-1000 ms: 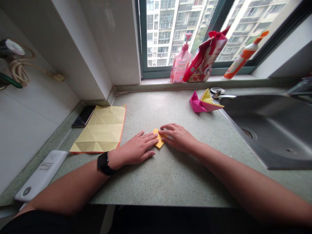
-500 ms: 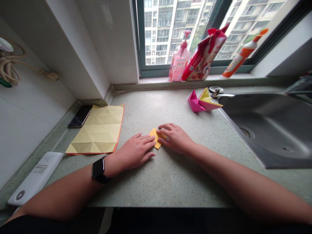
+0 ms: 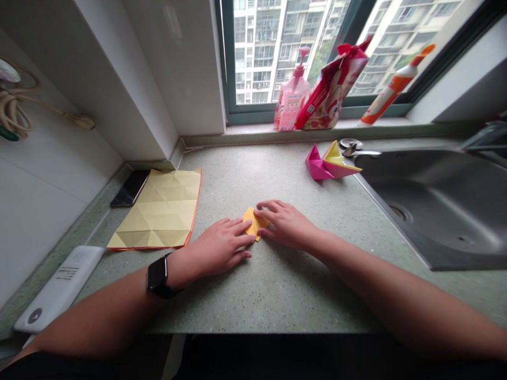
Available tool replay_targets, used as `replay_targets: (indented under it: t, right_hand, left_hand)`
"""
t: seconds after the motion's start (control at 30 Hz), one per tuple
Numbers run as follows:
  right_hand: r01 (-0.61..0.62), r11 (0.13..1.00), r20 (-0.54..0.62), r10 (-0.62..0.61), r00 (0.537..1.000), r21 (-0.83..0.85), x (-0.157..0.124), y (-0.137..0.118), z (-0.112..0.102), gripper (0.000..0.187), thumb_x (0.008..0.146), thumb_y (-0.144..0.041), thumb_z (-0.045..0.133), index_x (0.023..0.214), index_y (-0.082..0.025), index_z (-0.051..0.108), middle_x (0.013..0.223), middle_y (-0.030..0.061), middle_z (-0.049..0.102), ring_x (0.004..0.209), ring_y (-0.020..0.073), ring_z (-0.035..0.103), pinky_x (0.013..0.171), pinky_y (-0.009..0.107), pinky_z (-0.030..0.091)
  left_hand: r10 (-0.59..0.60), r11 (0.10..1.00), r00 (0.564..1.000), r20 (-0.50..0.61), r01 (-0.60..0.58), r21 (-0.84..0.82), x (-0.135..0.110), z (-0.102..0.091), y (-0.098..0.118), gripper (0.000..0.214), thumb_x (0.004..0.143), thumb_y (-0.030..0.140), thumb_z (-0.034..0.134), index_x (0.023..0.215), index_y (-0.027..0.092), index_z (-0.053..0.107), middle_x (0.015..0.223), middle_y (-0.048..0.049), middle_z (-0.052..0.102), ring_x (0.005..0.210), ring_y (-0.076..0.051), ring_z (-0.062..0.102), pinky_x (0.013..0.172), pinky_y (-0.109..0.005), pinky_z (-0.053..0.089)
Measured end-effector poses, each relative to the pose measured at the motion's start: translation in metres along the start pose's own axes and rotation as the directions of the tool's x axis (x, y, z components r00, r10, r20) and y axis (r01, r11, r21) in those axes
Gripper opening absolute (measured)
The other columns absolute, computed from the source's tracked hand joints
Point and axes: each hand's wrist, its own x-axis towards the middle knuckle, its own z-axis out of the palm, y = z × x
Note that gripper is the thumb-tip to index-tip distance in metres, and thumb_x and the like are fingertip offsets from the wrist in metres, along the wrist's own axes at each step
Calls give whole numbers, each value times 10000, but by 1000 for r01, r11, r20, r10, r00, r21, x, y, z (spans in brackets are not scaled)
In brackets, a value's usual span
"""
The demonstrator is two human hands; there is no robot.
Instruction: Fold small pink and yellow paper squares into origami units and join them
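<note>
A small folded piece of yellow-orange origami paper (image 3: 249, 215) lies flat on the countertop between my hands. My left hand (image 3: 224, 244) rests palm down at its left side, fingers stretched and spread, with fingertips on the paper's lower left edge. From the right, my right hand (image 3: 284, 224) curves over the paper, its thumb and fingers on the right part, which they partly cover. Beyond the right hand stands a folded pink and yellow paper piece (image 3: 330, 164) with pointed tips. A creased stack of pale yellow paper sheets (image 3: 158, 208) with orange edges lies to the left.
A dark phone (image 3: 130, 189) sits beside the sheets, and a white power bank (image 3: 61, 287) lies near the left forearm. On the right is a steel sink (image 3: 447, 211). A pink pump bottle (image 3: 292, 100), a red bag (image 3: 332, 89) and an orange-white bottle (image 3: 396, 87) line the windowsill.
A flap of the small yellow paper now shows a different fold between the fingers. My left fingertips have shifted slightly along its lower edge; the right hand has barely moved.
</note>
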Motion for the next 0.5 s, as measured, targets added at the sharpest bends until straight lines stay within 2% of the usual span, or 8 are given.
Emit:
replay_targets:
  t: [0.13, 0.2, 0.33, 0.4, 0.5]
  right_hand:
    - [-2, 1000, 5, 2, 1000, -3, -1, 0, 0, 504, 934, -403, 852, 1405, -255, 750, 1494, 143, 698, 1366, 358, 645, 1170, 548, 536]
    - [-3, 1000, 12, 3, 1000, -9, -1, 0, 0, 518, 940, -414, 845, 1423, -256, 743, 1503, 145, 695, 1367, 360, 647, 1174, 553, 534]
    - [-1, 999, 40, 3, 999, -53, -2, 3, 1, 585, 966, -464, 817, 1495, -242, 703, 1600, 171, 625, 1449, 394, 595, 1214, 588, 495]
    - [0, 996, 51, 5, 999, -89, -2, 5, 3, 632, 977, -507, 799, 1531, -229, 679, 1679, 189, 544, 1527, 422, 523, 1243, 604, 461]
    - [10, 992, 66, -2, 998, -125, -4, 8, 7, 659, 995, -558, 765, 1558, -232, 660, 1731, 181, 482, 1576, 430, 469, 1271, 604, 430]
  left_hand:
    - [46, 998, 999, 10, -45, -35, -1, -2, -3, 269, 1104, 366, 628, 1303, 235, 753, 1514, -157, 649, 1371, -355, 640, 1170, -540, 504]
    - [32, 998, 999, -10, -33, -55, 1, -1, -5, 263, 1130, 338, 568, 1279, 232, 757, 1469, -141, 685, 1323, -338, 665, 1142, -528, 517]
    - [-120, 989, 988, -99, 111, -94, 12, 9, -6, 304, 1158, 305, 459, 1257, 201, 727, 1277, -112, 778, 1151, -280, 717, 1105, -487, 533]
    - [-210, 978, 969, -128, 206, -43, 17, 17, -5, 343, 1142, 389, 508, 1347, 179, 686, 1371, -143, 746, 1267, -314, 681, 1181, -522, 484]
    - [-311, 949, 945, -104, 315, 21, 23, 25, -1, 549, 1130, 494, 512, 1569, 165, 549, 1646, -174, 572, 1545, -362, 496, 1310, -572, 343]
